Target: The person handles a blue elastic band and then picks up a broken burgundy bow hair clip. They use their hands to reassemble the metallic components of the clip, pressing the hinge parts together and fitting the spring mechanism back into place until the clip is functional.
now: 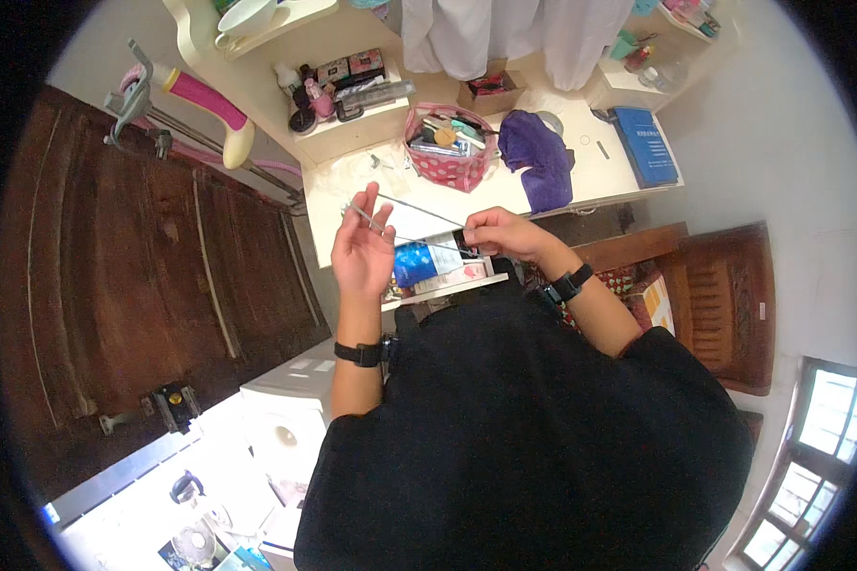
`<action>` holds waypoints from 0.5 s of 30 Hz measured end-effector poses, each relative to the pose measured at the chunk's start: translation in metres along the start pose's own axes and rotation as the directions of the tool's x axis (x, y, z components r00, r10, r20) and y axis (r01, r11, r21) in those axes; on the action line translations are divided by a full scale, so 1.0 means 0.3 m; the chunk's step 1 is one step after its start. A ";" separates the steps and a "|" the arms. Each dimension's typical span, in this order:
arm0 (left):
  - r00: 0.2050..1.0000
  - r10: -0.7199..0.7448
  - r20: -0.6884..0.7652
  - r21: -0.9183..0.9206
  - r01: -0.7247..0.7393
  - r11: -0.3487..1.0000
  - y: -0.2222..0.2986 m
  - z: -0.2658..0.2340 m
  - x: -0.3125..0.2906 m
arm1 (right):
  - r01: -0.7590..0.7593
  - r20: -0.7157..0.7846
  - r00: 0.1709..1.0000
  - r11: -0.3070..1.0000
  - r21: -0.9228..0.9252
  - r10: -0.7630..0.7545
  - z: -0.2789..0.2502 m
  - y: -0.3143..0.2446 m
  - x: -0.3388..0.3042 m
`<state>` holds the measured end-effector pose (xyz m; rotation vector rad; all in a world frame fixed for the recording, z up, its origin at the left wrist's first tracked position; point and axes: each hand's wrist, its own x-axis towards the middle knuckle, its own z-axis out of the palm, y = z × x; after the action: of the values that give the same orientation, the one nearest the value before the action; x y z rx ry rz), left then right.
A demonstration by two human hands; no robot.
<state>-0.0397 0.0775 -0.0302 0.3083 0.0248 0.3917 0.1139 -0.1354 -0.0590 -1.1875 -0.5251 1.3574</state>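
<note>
A thin grey cord (419, 208) stretches in two strands between my hands, above the front of the white desk. My left hand (364, 252) holds its loop round the raised, partly spread fingers, palm toward me. My right hand (503, 234) is closed, pinching the other end between thumb and fingers. Just below the cord, an open drawer (448, 290) holds a blue packet (414, 265) and some boxes. Whether the cord is tied or has anything on its end is hidden by my right fingers.
On the desk (338, 190) stand a pink dotted basket (448, 169) of small items, a purple cloth (535, 160) and a blue book (643, 145). Bottles and boxes crowd a low shelf (352, 119). A wooden chair (724, 309) is at the right, a dark wooden door (152, 257) at the left.
</note>
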 end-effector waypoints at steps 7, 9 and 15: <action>0.865 0.487 -0.120 0.565 -0.344 0.750 -0.013 0.138 0.060 | 0.264 0.017 0.960 0.884 -0.387 -0.279 0.176 -0.131 -0.054; 0.805 0.546 -0.232 0.570 -0.343 0.747 -0.004 0.137 0.070 | 0.352 0.139 0.917 0.597 -0.721 -0.373 0.235 -0.166 -0.061; 0.872 0.423 -0.246 0.545 -0.236 0.805 0.012 0.132 0.050 | 0.385 0.188 0.651 0.107 -0.917 -0.735 0.279 -0.179 -0.075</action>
<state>-0.0239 0.0749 0.0091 0.7632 0.4449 0.7989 0.0614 -0.1169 0.0266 -1.7599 -1.4708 -0.0222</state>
